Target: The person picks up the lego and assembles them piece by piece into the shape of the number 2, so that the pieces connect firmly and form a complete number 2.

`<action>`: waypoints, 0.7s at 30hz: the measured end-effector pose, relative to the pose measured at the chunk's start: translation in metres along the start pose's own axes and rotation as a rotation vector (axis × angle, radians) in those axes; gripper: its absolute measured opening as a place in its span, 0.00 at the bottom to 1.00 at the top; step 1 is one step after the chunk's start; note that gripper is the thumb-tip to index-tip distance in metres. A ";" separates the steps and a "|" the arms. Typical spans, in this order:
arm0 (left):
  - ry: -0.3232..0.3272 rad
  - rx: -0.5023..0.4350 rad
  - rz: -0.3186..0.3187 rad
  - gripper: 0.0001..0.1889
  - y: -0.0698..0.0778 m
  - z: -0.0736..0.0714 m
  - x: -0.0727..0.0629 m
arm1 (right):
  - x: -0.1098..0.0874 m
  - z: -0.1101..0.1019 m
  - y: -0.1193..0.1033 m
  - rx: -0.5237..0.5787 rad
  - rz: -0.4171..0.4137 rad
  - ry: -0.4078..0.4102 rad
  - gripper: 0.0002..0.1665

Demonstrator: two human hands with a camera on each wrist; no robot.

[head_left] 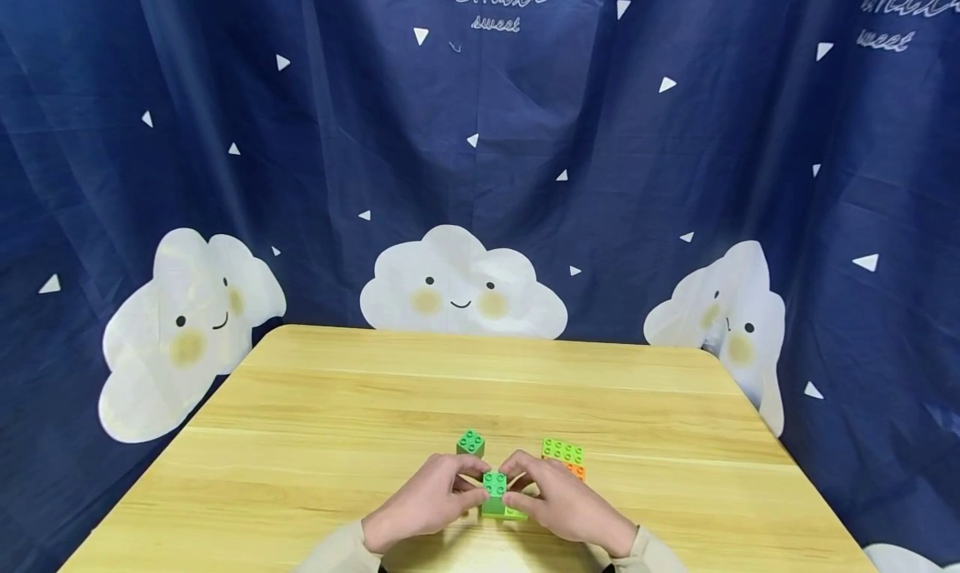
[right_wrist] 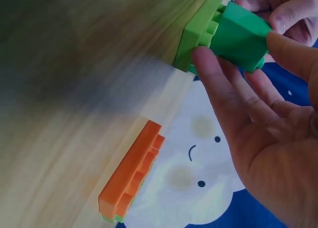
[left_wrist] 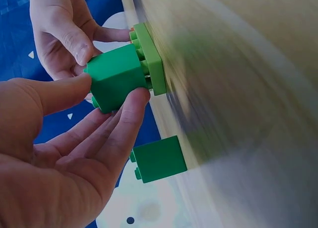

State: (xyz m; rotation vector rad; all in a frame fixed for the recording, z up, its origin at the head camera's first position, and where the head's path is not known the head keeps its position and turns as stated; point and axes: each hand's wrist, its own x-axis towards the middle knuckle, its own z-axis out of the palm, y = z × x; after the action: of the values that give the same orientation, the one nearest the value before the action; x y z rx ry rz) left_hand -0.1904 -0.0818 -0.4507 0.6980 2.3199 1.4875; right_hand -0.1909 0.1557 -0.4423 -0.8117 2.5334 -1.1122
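A green toy building block (head_left: 494, 505) sits between both hands, its studs facing up. My left hand (head_left: 429, 500) pinches it between thumb and fingers from the left. From the right, my right hand (head_left: 561, 498) holds the same block, thumb near its top and a fingertip low by the lime base brick (right_wrist: 191, 44). That flat lime brick lies on the table under the block. In the left wrist view, lime studs show in the narrow gap between block and base, and the block looks slightly tilted.
A second green block (head_left: 470, 445) stands on the wooden table (head_left: 337, 423) just beyond the left hand. Past the right hand lie an orange brick (right_wrist: 131, 168) and a lime brick (head_left: 562, 450), side by side. A dark blue curtain (head_left: 480, 181) hangs behind the table.
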 end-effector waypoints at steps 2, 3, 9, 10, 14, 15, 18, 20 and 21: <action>0.007 0.002 0.001 0.16 -0.001 0.000 0.000 | 0.000 0.000 0.000 0.000 -0.006 0.003 0.09; 0.011 0.003 0.001 0.16 -0.001 0.001 0.000 | 0.000 0.000 0.001 -0.002 -0.009 0.004 0.09; 0.029 0.000 -0.003 0.15 0.001 0.003 -0.001 | 0.001 0.000 0.002 -0.018 -0.036 0.008 0.07; 0.030 -0.004 -0.004 0.15 0.001 0.003 -0.001 | 0.001 0.000 0.002 -0.020 -0.040 0.007 0.07; 0.035 -0.007 -0.004 0.15 0.001 0.003 -0.002 | 0.001 0.001 0.001 -0.022 -0.055 0.005 0.07; 0.036 -0.006 -0.004 0.15 0.001 0.003 -0.002 | 0.001 0.001 0.001 -0.025 -0.059 0.006 0.07; 0.040 0.005 -0.004 0.15 0.001 0.004 -0.001 | 0.001 0.001 0.001 -0.031 -0.064 0.011 0.06; 0.041 0.008 -0.004 0.15 0.001 0.004 -0.001 | 0.002 0.001 0.001 -0.038 -0.060 0.015 0.07; 0.042 0.008 -0.003 0.15 0.001 0.004 -0.001 | 0.002 0.001 0.001 -0.043 -0.060 0.018 0.07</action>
State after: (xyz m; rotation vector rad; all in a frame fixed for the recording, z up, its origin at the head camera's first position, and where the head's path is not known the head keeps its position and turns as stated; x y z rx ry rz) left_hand -0.1873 -0.0786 -0.4519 0.6709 2.3582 1.5060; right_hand -0.1924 0.1543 -0.4444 -0.8980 2.5715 -1.0911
